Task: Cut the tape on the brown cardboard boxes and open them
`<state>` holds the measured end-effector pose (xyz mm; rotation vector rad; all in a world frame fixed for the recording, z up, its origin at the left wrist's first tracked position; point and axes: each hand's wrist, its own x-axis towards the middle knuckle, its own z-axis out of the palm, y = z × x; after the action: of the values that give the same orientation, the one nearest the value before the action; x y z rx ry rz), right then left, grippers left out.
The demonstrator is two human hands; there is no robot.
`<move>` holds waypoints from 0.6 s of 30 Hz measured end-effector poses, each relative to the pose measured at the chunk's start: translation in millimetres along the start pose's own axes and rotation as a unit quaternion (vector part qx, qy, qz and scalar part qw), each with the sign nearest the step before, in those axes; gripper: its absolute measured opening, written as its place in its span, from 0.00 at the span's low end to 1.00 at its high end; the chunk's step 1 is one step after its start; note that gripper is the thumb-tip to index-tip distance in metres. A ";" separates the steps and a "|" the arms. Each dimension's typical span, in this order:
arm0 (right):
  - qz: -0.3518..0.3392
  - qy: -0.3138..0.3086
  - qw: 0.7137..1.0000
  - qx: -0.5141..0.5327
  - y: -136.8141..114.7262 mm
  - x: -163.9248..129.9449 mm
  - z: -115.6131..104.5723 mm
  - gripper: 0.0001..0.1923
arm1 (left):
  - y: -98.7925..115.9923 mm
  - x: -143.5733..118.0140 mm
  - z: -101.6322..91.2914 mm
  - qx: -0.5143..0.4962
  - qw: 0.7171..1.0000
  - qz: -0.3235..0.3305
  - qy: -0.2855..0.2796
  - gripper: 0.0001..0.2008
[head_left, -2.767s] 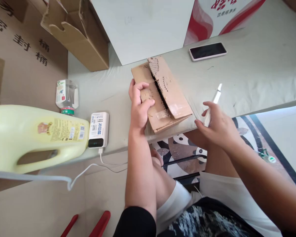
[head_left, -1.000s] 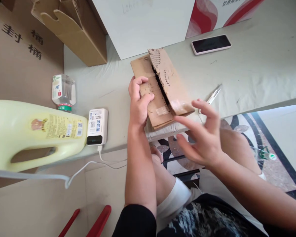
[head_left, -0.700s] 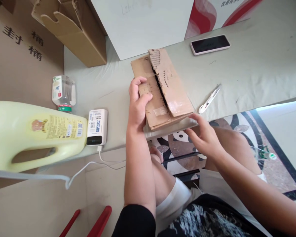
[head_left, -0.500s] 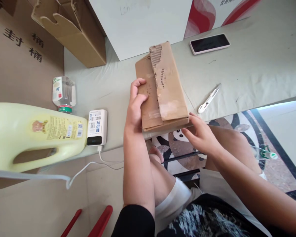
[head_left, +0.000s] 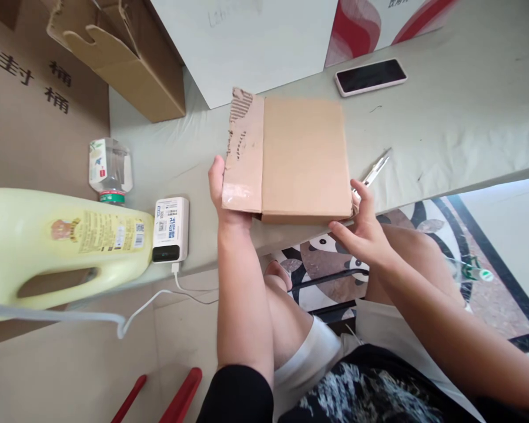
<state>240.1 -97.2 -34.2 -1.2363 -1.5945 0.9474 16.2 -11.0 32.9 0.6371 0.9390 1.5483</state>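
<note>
Grip cardboard box (head_left: 291, 158) at both near corners: left hand (head_left: 223, 194) clasped under torn flap, right hand (head_left: 364, 226) pinching right edge. Hold level just above counter (head_left: 445, 129). Keep clear of utility knife (head_left: 376, 169) beside right fingers.

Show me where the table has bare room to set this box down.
Free: the cloth right of the phone and beyond the cutter, and the strip between the bottle and the box. Crowded: the left edge, with jug and power bank.
</note>
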 end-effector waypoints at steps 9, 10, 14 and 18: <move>-0.033 0.082 0.989 -0.116 -0.5 7.6 -9.4 0.42 | 12.3 -6.9 -20.2 0.152 0.985 -0.006 -0.080 0.34; -0.033 0.071 0.990 -0.119 -1.4 9.9 -11.0 0.41 | 11.2 -7.8 -20.6 0.163 0.983 -0.021 -0.087 0.36; -0.031 0.030 0.992 -0.116 -1.1 16.0 -13.3 0.43 | 3.3 -10.2 -19.4 0.164 0.979 -0.059 -0.102 0.37; -0.024 0.041 0.992 -0.118 3.3 16.1 -12.5 0.45 | -2.8 -9.1 -22.7 0.145 0.977 -0.088 -0.133 0.25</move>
<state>251.0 -80.1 -30.3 -1.3735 -1.6989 0.6835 0.9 -24.7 19.5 0.9181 0.9939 1.1450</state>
